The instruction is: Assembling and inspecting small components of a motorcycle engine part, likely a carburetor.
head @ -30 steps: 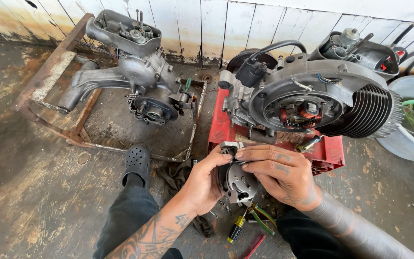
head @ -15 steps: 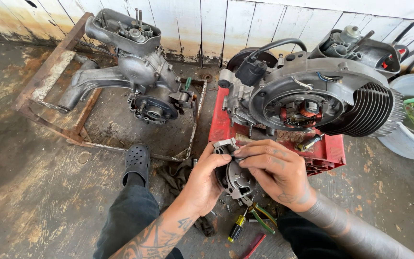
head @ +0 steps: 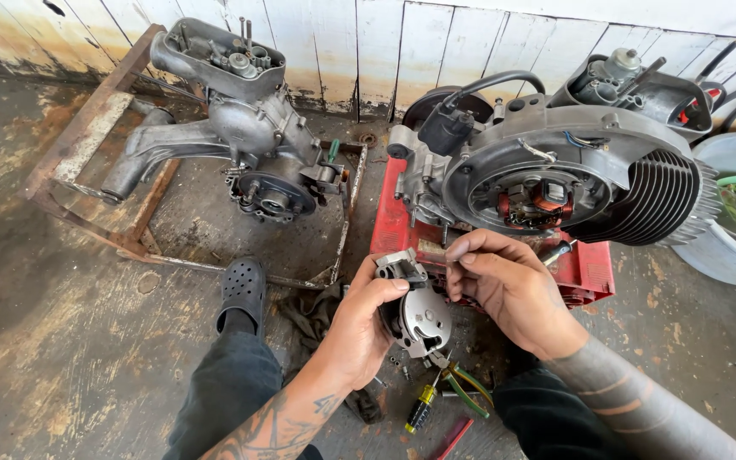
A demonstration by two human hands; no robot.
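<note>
My left hand (head: 358, 328) grips a small round metal engine part (head: 415, 311) with a silver plate face, held above the floor in front of me. My right hand (head: 504, 285) is just to its right, fingertips pinched together at the part's upper edge; whether something small is between them I cannot tell. Right behind my hands sits a grey scooter engine (head: 555, 170) with cooling fins and an open round housing showing copper coils, resting on a red crate (head: 585, 268).
A second grey engine (head: 240, 128) lies on a rusty metal frame (head: 87, 145) at the left. Pliers with green handles (head: 466, 388) and a yellow screwdriver (head: 419, 409) lie on the dirty floor under my hands. A grey basin (head: 730, 247) stands at the right, white plank wall behind.
My hands have lifted the metal part slightly and turned it. My right hand shifted from covering the part to pinching at its top edge.
</note>
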